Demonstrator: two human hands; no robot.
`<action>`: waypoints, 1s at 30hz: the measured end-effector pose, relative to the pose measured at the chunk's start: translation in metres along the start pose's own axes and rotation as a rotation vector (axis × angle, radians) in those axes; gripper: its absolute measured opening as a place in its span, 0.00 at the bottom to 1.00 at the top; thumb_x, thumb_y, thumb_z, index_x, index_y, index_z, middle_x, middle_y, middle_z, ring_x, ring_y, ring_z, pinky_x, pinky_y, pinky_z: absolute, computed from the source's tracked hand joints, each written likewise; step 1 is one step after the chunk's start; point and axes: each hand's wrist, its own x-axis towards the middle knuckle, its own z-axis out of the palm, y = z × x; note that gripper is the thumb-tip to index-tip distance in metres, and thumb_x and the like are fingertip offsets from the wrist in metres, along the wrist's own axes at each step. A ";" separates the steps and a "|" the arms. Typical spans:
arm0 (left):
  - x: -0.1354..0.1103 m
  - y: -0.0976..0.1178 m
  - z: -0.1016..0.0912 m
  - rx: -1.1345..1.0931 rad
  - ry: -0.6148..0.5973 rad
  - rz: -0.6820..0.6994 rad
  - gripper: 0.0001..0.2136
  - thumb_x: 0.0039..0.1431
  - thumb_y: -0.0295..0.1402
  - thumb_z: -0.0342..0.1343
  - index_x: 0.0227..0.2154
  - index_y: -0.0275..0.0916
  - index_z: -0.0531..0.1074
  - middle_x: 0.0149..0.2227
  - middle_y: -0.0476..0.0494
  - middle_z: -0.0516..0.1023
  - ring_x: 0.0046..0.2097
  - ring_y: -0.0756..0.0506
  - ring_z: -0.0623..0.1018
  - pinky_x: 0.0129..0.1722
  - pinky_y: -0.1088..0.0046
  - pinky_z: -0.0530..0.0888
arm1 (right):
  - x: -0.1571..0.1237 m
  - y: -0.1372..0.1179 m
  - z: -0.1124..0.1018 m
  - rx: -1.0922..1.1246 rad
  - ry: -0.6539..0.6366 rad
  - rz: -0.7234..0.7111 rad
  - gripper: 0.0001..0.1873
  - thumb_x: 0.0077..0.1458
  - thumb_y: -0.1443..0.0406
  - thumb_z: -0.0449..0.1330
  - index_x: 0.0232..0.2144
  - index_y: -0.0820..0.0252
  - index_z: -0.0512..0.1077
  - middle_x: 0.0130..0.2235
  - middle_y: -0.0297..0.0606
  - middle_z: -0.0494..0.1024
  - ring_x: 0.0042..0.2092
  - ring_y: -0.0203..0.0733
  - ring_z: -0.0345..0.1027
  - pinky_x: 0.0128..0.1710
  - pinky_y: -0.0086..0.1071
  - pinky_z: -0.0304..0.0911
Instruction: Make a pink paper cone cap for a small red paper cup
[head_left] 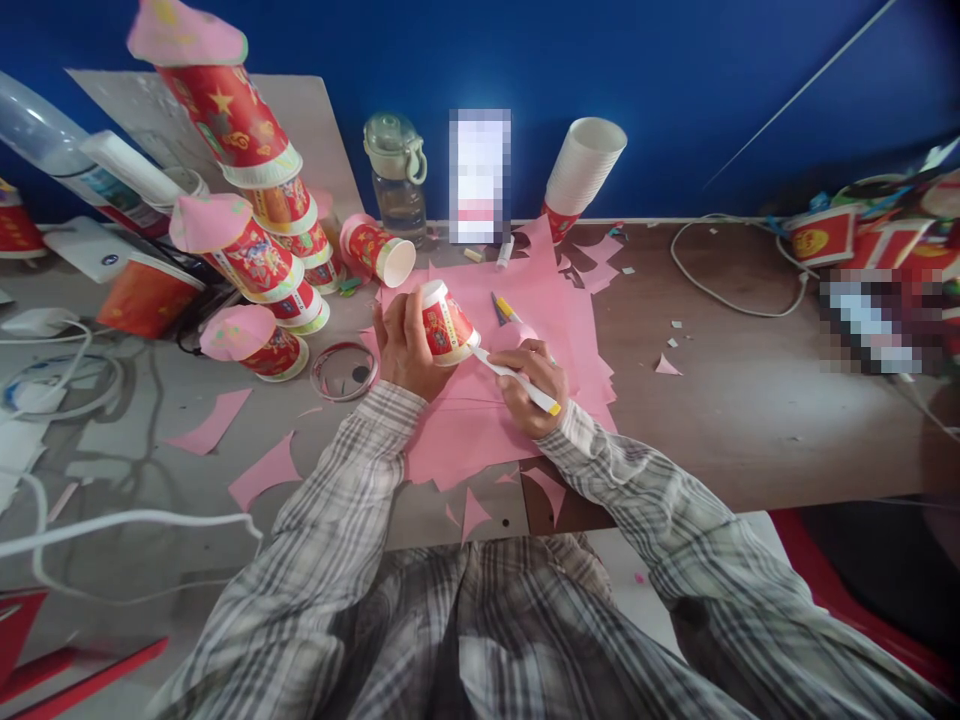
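My left hand [411,345] is wrapped round a red printed paper cup [445,325], tilted above a stack of pink paper [465,430]. In my right hand [532,385] is a slim white tool with a yellow end [545,398], which looks like a utility knife. Its tip meets the cup's white rim, or lies very close to it. Just beyond my right hand, a yellow-and-dark tool [506,308] lies on the pink paper, partly hidden. A roll of tape [344,371] rests on the table left of my left hand.
Red cups with pink cone tops [225,250] stand in stacks at the left. Behind are a water bottle [397,180], a blurred upright screen [480,175] and nested white cups [586,165]. Pink scraps [266,475] litter the table [712,400]. A white cable [739,300] lies right.
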 end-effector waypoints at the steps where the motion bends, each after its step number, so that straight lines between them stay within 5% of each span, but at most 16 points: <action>1: 0.000 0.000 0.000 0.001 0.003 0.001 0.38 0.46 0.47 0.54 0.54 0.27 0.48 0.51 0.26 0.61 0.57 0.36 0.59 0.58 0.51 0.53 | 0.001 0.000 -0.001 0.020 -0.005 -0.015 0.18 0.74 0.55 0.58 0.52 0.51 0.87 0.31 0.35 0.85 0.30 0.46 0.75 0.44 0.50 0.76; 7: -0.003 0.000 0.004 0.018 0.001 0.034 0.37 0.47 0.44 0.55 0.54 0.27 0.48 0.50 0.27 0.63 0.56 0.37 0.61 0.58 0.51 0.53 | 0.007 -0.008 0.001 0.142 -0.044 -0.181 0.21 0.73 0.61 0.62 0.63 0.50 0.83 0.36 0.34 0.90 0.29 0.45 0.77 0.45 0.50 0.75; 11: -0.004 0.001 0.004 0.030 0.017 0.078 0.35 0.49 0.42 0.53 0.55 0.28 0.48 0.50 0.27 0.63 0.56 0.37 0.62 0.58 0.50 0.53 | 0.002 -0.005 0.006 0.113 -0.096 -0.157 0.23 0.73 0.61 0.62 0.67 0.49 0.82 0.39 0.35 0.93 0.31 0.46 0.80 0.48 0.52 0.75; 21: -0.007 0.004 0.004 0.029 -0.067 0.132 0.33 0.51 0.43 0.50 0.56 0.30 0.46 0.49 0.28 0.63 0.56 0.39 0.62 0.59 0.50 0.48 | -0.001 0.002 0.010 0.013 -0.075 -0.162 0.21 0.76 0.61 0.61 0.65 0.51 0.82 0.39 0.36 0.92 0.32 0.46 0.81 0.49 0.51 0.75; 30: -0.003 0.002 0.000 0.033 -0.027 0.040 0.34 0.50 0.43 0.53 0.55 0.28 0.48 0.51 0.26 0.61 0.56 0.38 0.61 0.59 0.50 0.50 | 0.000 -0.002 0.007 -0.004 -0.064 -0.119 0.18 0.72 0.63 0.60 0.57 0.49 0.84 0.38 0.34 0.90 0.30 0.44 0.79 0.49 0.51 0.77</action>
